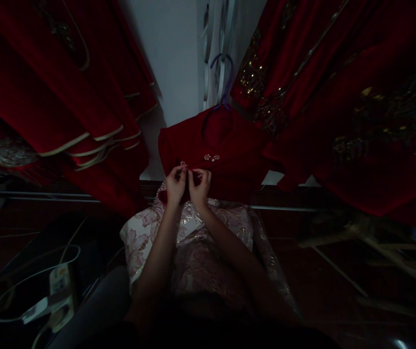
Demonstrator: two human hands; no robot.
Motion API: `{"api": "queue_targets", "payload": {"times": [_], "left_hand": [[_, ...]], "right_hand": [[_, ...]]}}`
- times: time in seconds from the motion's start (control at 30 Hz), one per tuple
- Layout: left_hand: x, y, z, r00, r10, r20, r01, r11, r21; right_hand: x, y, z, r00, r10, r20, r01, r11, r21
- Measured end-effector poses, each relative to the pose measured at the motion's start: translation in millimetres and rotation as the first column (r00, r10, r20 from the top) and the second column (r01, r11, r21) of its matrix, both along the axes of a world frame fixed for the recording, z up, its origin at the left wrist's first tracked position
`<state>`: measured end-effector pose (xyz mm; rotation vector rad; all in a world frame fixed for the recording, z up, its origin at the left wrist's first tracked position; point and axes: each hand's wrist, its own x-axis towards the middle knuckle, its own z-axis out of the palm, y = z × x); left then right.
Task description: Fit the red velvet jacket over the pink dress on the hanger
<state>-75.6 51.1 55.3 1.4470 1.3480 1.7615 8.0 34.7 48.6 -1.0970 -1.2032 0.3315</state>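
Note:
A small red garment hangs in front of me on a purple hanger. It has pale ornamental clasps across its front. My left hand and my right hand are raised side by side at its lower left front. Both pinch the red cloth with curled fingers, close to another clasp. Below my forearms lies a pink and cream floral fabric, partly under clear plastic.
Dark red garments with pale trim hang at the left, and red ones with gold embroidery at the right. A white power strip with cables lies at the lower left. A white wall is behind. The room is dim.

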Motion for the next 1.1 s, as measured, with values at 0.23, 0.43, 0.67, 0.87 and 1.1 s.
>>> {"api": "queue_targets", "payload": {"times": [0.23,0.43,0.67,0.87,1.1], "left_hand": [[-5.1,-4.0,2.8,0.999,0.018,0.028,-0.017,1.000,-0.008],[-8.3,-3.2,5.0,0.997,-0.035,-0.072,0.033,0.999,-0.030],[-15.0,-11.8,10.1,0.975,-0.057,-0.214,0.055,0.998,-0.018],[-18.9,-17.9,16.9,0.946,-0.031,-0.323,0.038,0.999,0.015],[-26.5,-21.7,31.2,0.851,-0.030,-0.525,0.067,0.996,0.051]], "right_hand": [[1.5,-4.0,-4.2,0.999,0.001,0.033,-0.001,1.000,0.006],[2.6,-4.7,-5.8,1.000,0.014,0.013,-0.015,1.000,0.021],[3.4,-4.3,-5.1,1.000,0.016,0.008,-0.016,1.000,0.000],[3.9,-6.2,-3.9,1.000,0.003,0.023,-0.003,1.000,0.028],[4.8,-7.8,-4.1,1.000,0.025,-0.003,-0.025,1.000,0.013]]}}
